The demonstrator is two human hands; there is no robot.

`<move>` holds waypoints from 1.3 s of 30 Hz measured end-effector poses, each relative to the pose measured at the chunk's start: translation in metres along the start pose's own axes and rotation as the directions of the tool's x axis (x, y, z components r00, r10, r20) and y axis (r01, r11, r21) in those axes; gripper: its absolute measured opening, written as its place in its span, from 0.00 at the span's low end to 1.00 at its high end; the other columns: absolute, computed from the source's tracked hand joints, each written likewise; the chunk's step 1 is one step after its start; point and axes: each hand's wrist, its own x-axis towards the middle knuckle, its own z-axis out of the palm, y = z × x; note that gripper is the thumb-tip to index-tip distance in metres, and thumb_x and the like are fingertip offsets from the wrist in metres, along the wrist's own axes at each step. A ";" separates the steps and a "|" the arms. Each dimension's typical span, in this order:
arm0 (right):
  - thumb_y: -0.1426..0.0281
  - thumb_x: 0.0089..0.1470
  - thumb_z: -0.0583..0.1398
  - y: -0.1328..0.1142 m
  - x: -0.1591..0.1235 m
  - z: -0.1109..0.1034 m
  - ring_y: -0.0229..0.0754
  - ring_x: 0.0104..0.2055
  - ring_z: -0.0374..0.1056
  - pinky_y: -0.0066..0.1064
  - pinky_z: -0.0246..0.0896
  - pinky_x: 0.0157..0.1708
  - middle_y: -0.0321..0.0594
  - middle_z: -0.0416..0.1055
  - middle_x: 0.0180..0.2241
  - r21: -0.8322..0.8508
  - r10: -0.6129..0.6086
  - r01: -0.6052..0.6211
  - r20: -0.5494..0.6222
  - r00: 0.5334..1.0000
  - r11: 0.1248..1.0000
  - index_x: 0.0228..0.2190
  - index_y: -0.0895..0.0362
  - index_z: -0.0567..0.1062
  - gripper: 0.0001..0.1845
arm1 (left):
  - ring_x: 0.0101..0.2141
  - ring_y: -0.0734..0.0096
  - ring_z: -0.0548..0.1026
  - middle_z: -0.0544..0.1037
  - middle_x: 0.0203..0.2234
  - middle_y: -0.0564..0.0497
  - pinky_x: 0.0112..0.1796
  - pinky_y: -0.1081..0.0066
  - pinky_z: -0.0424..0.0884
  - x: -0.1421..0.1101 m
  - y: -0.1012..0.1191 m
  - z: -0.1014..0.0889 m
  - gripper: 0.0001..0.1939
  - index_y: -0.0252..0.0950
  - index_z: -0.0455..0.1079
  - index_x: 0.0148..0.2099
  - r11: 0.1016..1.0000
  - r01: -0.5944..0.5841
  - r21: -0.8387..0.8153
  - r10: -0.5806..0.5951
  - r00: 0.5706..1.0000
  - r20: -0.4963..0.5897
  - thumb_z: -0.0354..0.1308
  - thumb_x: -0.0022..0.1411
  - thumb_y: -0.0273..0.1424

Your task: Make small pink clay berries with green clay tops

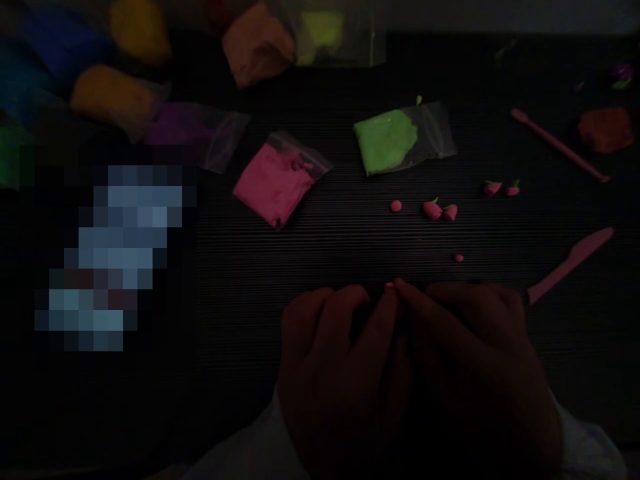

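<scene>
My left hand (335,353) and my right hand (485,360) meet at the front middle of the dark table. Between their fingertips is a small piece of pink clay (389,285), pinched and mostly hidden. Just beyond the fingers lie a tiny pink clay ball (459,258) and a larger flattened pink ball (396,206). Small pink clay buds with green tips (433,210) sit in pairs; another bud (492,189) is farther right. A bag of pink clay (275,183) and a bag of green clay (385,139) lie behind them.
A pink plastic knife (570,265) lies right of my right hand, with a pink modelling tool (560,145) behind it. A reddish-brown lump (605,129) is at far right. Several coloured clay packs, including an orange one (115,93), crowd the back left. A pixelated patch covers the left.
</scene>
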 end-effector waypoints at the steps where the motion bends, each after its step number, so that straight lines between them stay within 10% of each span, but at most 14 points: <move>1: 0.70 0.51 0.51 0.000 0.000 0.000 0.40 0.31 0.61 0.42 0.52 0.34 0.42 0.68 0.33 0.002 0.001 -0.001 -0.001 1.000 1.000 0.43 0.56 0.69 0.16 | 0.33 0.63 0.68 0.73 0.31 0.46 0.35 0.60 0.65 0.000 0.000 0.000 0.13 0.36 0.73 0.37 1.000 0.004 0.000 -0.004 1.000 -0.009 0.57 0.46 0.31; 39: 0.70 0.49 0.54 0.000 -0.003 0.000 0.41 0.32 0.61 0.41 0.52 0.34 0.41 0.67 0.33 0.010 -0.010 0.010 0.001 1.000 1.000 0.42 0.54 0.68 0.16 | 0.34 0.66 0.66 0.72 0.31 0.49 0.35 0.63 0.67 -0.001 -0.001 -0.002 0.10 0.37 0.72 0.34 0.998 -0.008 -0.057 0.005 0.998 -0.063 0.57 0.46 0.30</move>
